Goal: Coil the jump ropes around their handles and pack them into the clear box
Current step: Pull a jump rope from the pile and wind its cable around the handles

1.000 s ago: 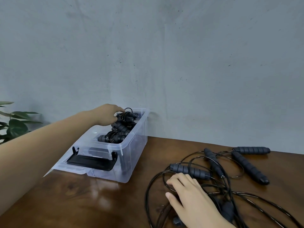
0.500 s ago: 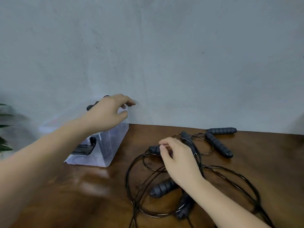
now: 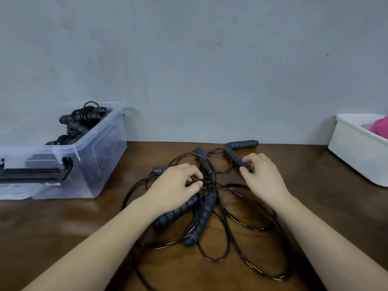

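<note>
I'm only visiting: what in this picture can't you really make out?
All in the head view.
- Which cord of the loose jump ropes the left hand pinches: its own fingers cover it.
- The handle end at the right hand: fingers hide it.
- How many coiled ropes fill the clear box: piled up, box cut by left edge.
- The pink thing in the white tub: cut by right edge.

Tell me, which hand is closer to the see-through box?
Left. The left hand pinches the tangled ropes just right of the clear box; the right hand is farther right, pinching a grey handle, beyond the tangle.
</note>
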`<state>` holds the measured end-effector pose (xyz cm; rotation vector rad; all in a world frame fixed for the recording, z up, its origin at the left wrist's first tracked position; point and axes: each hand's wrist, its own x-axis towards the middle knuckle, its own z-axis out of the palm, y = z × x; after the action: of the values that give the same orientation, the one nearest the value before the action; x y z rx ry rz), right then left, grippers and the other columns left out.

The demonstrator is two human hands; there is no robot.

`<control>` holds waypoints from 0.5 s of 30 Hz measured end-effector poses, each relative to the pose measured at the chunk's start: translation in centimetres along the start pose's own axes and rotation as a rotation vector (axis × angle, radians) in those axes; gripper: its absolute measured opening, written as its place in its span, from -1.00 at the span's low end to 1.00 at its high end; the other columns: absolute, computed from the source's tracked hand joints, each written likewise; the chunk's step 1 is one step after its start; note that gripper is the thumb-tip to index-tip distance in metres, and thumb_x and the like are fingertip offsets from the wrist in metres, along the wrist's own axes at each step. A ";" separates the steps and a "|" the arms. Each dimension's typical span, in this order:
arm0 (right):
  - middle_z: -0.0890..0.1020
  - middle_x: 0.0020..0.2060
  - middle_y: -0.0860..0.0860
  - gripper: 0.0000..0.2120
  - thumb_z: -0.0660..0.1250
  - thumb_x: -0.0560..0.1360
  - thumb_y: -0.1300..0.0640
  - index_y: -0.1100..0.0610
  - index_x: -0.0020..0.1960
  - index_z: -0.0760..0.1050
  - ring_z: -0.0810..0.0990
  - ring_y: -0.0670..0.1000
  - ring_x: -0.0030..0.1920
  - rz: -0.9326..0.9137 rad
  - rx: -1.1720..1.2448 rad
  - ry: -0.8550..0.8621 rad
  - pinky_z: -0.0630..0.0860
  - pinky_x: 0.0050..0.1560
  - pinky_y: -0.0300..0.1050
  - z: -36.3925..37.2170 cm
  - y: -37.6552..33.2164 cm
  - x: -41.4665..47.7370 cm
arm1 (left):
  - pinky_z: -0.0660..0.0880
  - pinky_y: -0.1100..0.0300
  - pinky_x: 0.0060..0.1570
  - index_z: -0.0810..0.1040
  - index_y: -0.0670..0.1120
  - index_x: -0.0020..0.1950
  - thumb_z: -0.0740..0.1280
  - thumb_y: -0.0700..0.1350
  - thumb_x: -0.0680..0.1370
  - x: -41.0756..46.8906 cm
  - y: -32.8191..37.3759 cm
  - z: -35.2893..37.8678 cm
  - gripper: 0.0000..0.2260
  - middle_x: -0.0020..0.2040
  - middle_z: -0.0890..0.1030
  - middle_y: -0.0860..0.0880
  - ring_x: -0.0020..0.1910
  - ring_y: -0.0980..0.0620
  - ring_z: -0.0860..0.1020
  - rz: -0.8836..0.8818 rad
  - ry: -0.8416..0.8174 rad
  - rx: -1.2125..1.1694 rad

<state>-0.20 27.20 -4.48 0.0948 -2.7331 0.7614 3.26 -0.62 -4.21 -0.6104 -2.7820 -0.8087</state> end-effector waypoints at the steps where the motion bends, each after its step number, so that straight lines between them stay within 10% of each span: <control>1: 0.57 0.26 0.02 -0.67 0.36 0.65 -0.02 0.04 0.38 0.56 0.55 0.08 0.28 0.018 -0.031 0.003 0.57 0.25 0.05 0.3 0.6 0.6 | 0.56 0.08 0.16 0.62 0.18 0.14 0.35 0.13 0.65 0.3 -0.1 1.1 -0.88 0.05 0.60 0.22 0.07 0.24 0.56 -0.018 0.015 0.002; 15: 0.45 0.37 0.14 -0.41 0.26 0.58 -0.28 0.10 0.42 0.50 0.43 0.21 0.38 -0.109 -0.585 -0.188 0.40 0.38 0.12 4.3 3.4 11.8 | 0.44 0.08 0.20 0.63 0.20 0.09 0.04 0.32 0.69 -0.1 -1.1 3.8 -0.59 -0.04 0.58 0.26 0.10 0.21 0.42 0.061 0.025 0.248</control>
<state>-13.08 28.08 -6.01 0.1901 -2.9753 -0.0985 2.68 0.60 -7.90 -0.6302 -2.7653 -0.4462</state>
